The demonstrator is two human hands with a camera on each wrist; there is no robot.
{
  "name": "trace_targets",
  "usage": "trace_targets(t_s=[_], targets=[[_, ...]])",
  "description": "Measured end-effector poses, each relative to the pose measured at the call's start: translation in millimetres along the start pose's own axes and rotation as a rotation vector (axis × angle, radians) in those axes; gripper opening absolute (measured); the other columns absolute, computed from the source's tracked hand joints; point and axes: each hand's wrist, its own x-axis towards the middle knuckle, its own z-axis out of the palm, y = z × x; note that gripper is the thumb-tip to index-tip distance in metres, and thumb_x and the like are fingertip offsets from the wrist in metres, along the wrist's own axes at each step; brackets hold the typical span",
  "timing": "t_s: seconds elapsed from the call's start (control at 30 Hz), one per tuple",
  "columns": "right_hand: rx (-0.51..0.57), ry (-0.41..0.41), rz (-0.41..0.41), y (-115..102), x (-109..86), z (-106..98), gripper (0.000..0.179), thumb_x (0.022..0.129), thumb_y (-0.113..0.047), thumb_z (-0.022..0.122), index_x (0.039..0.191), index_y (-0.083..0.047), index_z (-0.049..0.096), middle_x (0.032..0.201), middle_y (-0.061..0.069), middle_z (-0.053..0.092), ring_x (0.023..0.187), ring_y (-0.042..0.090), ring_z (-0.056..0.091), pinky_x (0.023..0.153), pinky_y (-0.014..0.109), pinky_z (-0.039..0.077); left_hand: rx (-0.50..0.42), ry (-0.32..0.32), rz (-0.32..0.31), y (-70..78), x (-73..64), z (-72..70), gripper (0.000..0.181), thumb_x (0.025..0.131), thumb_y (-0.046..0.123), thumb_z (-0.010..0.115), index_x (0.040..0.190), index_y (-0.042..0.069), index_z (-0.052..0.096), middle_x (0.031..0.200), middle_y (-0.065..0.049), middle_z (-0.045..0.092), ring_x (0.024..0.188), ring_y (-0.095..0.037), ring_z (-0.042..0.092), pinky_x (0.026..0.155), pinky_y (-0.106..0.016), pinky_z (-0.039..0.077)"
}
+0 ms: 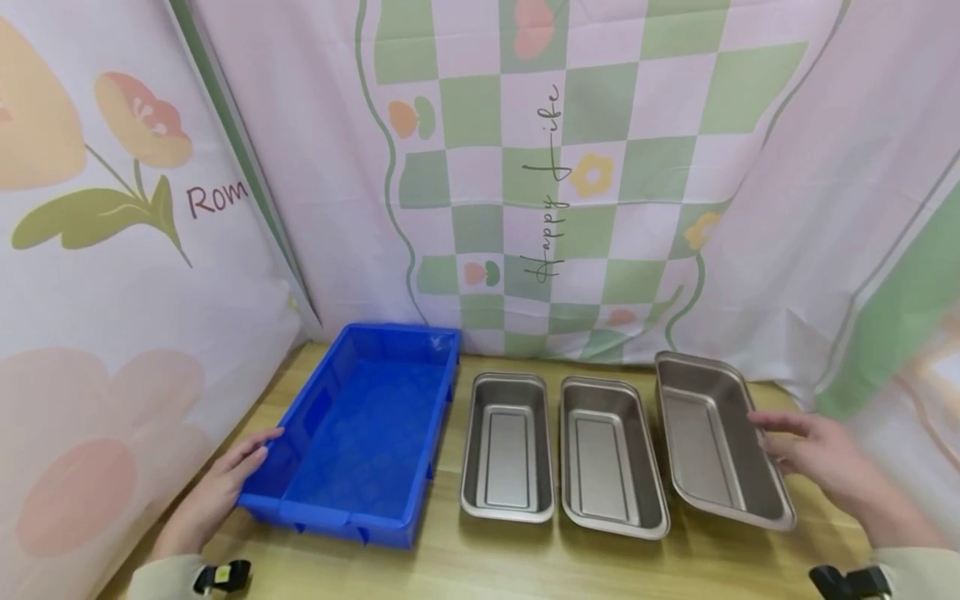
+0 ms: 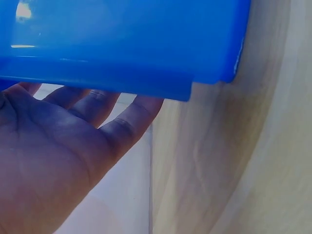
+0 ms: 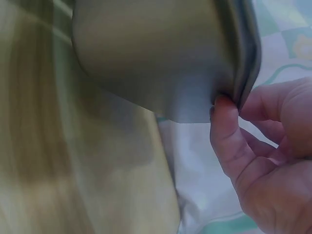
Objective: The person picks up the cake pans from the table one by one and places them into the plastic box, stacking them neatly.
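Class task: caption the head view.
Left hand on a blue tray, right hand gripping the rightmost of three metal pans.

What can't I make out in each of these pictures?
Left wrist view: fingertips of the left hand, behind the blue tray.
Right wrist view: the rest of the rightmost pan in the right hand, beyond the top edge.
Head view: undersides of the left pan and middle pan, facing the table.

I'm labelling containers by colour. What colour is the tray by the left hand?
The tray is plain blue, seen best in the head view.
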Motion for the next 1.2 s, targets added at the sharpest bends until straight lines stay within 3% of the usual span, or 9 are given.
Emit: trace_targets(t_s=[0.07, 0.13, 0.23, 0.3, 0.4, 0.7, 0.87, 1.07, 1.2], targets=[[0.009, 0.006, -0.014, -6.0, 1.2, 0.3, 0.031, 0.095, -0.002, 0.060, 0.125, 0.003, 0.059, 0.100, -0.015, 0.067, 0.078, 0.017, 0.066, 0.066, 0.032, 0.056, 0.007, 0.008, 0.012, -0.4, -0.3, 0.6, 0.055, 0.106, 0.040, 0.040, 0.148, 0.005, 0.039, 0.159, -0.019, 0.020, 0.142, -0.043, 0.011, 0.110, -0.060, 0.016], [0.005, 0.013, -0.028, -14.2, 2.7, 2.3, 0.033, 0.095, -0.002, 0.061, 0.127, 0.005, 0.058, 0.101, -0.014, 0.068, 0.077, 0.019, 0.067, 0.066, 0.032, 0.056, 0.012, 0.021, 0.026, -1.5, -0.9, 1.5, 0.054, 0.106, 0.039, 0.040, 0.147, 0.005, 0.040, 0.158, -0.018, 0.023, 0.141, -0.038, 0.017, 0.111, -0.043, 0.025], [-0.001, 0.015, -0.045, -28.3, 6.0, 7.3, 0.038, 0.094, -0.001, 0.061, 0.129, 0.011, 0.053, 0.102, -0.014, 0.067, 0.077, 0.020, 0.066, 0.066, 0.032, 0.056, 0.011, 0.040, 0.057, -4.8, -2.3, 3.1, 0.052, 0.106, 0.038, 0.039, 0.146, 0.005, 0.042, 0.156, -0.016, 0.028, 0.135, -0.017, 0.031, 0.098, -0.019, 0.033], [0.011, 0.013, -0.056, -37.4, 9.0, 11.5, 0.039, 0.093, 0.000, 0.061, 0.129, 0.011, 0.052, 0.102, -0.015, 0.066, 0.077, 0.020, 0.066, 0.066, 0.033, 0.057, 0.006, 0.049, 0.084, -7.3, -3.0, 3.6, 0.050, 0.107, 0.036, 0.039, 0.145, 0.005, 0.043, 0.154, -0.016, 0.030, 0.127, -0.003, 0.035, 0.092, -0.013, 0.034], [0.075, 0.008, -0.058, -50.5, 14.2, 19.7, 0.036, 0.092, 0.004, 0.061, 0.127, 0.010, 0.055, 0.100, -0.011, 0.068, 0.075, 0.023, 0.067, 0.066, 0.034, 0.057, 0.002, 0.055, 0.113, -9.4, -3.3, 4.0, 0.048, 0.107, 0.034, 0.040, 0.145, 0.004, 0.044, 0.153, -0.016, 0.033, 0.119, 0.008, 0.036, 0.091, -0.012, 0.034], [0.152, 0.048, -0.067, -81.3, 25.4, 61.6, 0.040, 0.090, 0.005, 0.060, 0.126, 0.019, 0.049, 0.096, -0.003, 0.071, 0.070, 0.022, 0.067, 0.062, 0.034, 0.057, -0.016, 0.061, 0.130, -11.3, -2.6, 4.7, 0.047, 0.107, 0.032, 0.040, 0.144, 0.004, 0.044, 0.148, 0.001, 0.040, 0.117, 0.009, 0.040, 0.091, -0.013, 0.035], [0.255, 0.018, -0.069, -94.8, 32.8, 91.7, 0.039, 0.091, 0.007, 0.057, 0.126, 0.021, 0.047, 0.100, 0.003, 0.070, 0.070, 0.019, 0.066, 0.061, 0.034, 0.056, -0.027, 0.074, 0.109, -9.2, -2.2, 5.9, 0.048, 0.107, 0.033, 0.041, 0.145, 0.004, 0.044, 0.149, -0.002, 0.038, 0.119, 0.010, 0.036, 0.092, -0.011, 0.033], [0.279, 0.013, -0.038, -113.9, 39.4, 126.9, 0.039, 0.090, 0.006, 0.058, 0.127, 0.016, 0.051, 0.109, 0.019, 0.063, 0.070, 0.016, 0.063, 0.060, 0.033, 0.055, -0.031, 0.086, 0.071, -7.2, -3.1, 6.7, 0.051, 0.106, 0.036, 0.040, 0.146, 0.004, 0.042, 0.151, -0.011, 0.035, 0.119, 0.006, 0.036, 0.091, -0.013, 0.035], [0.304, 0.013, -0.038, -128.2, 43.8, 151.0, 0.038, 0.088, 0.007, 0.057, 0.125, 0.014, 0.054, 0.112, 0.025, 0.058, 0.069, 0.014, 0.059, 0.057, 0.031, 0.053, -0.041, 0.098, 0.074, -8.6, -2.9, 6.6, 0.050, 0.106, 0.037, 0.041, 0.146, 0.006, 0.043, 0.150, -0.007, 0.038, 0.120, 0.007, 0.035, 0.091, -0.011, 0.032]])
